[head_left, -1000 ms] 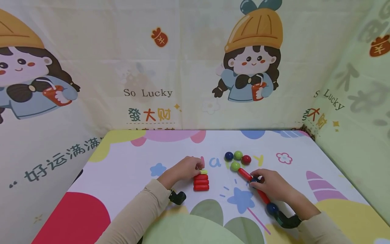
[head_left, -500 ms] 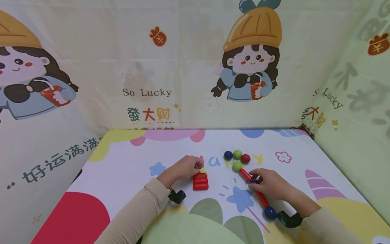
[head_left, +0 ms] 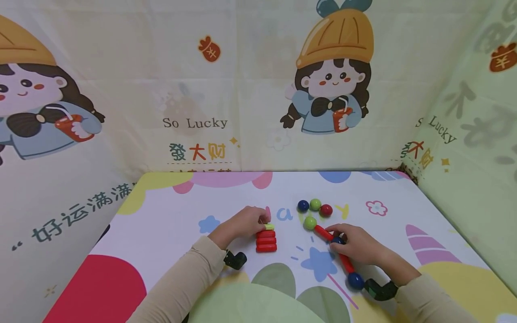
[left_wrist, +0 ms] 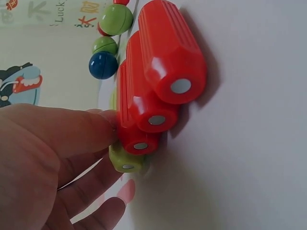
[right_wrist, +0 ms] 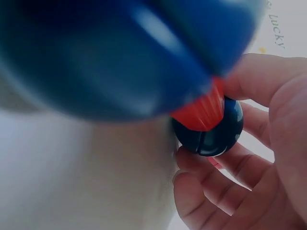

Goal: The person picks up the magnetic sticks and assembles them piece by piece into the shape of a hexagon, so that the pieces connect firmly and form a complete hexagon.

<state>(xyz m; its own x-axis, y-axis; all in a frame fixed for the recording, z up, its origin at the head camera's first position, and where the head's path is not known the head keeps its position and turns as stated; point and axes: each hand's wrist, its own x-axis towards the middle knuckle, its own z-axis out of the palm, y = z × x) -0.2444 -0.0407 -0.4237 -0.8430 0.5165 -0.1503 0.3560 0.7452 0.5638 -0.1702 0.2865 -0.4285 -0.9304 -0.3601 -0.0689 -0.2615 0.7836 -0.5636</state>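
Observation:
On the left, a row of red magnetic rods [head_left: 266, 241] lies side by side, with a yellow-green magnetic rod [left_wrist: 126, 160] at the far end. My left hand [head_left: 248, 222] pinches that green rod; its thumb is beside the nearest red rod, and its index fingertip is hidden. To the right, my right hand [head_left: 359, 243] grips the middle blue ball [right_wrist: 207, 129] of a chain between thumb and fingers. One red rod [head_left: 323, 233] runs from this ball to a green ball [head_left: 310, 223]. Another red rod [head_left: 346, 264] runs to a near blue ball [head_left: 356, 281].
Behind the chain sit a loose blue ball [head_left: 303, 206], a green ball [head_left: 315, 204] and a red ball [head_left: 326, 210], close together. A printed cloth [head_left: 226, 197] covers the table, and patterned curtains [head_left: 250, 89] stand at the back and sides.
The chain has turned slightly in my right hand: its near blue ball has shifted left, and the green end ball swung right, then back left. My left hand stays put.

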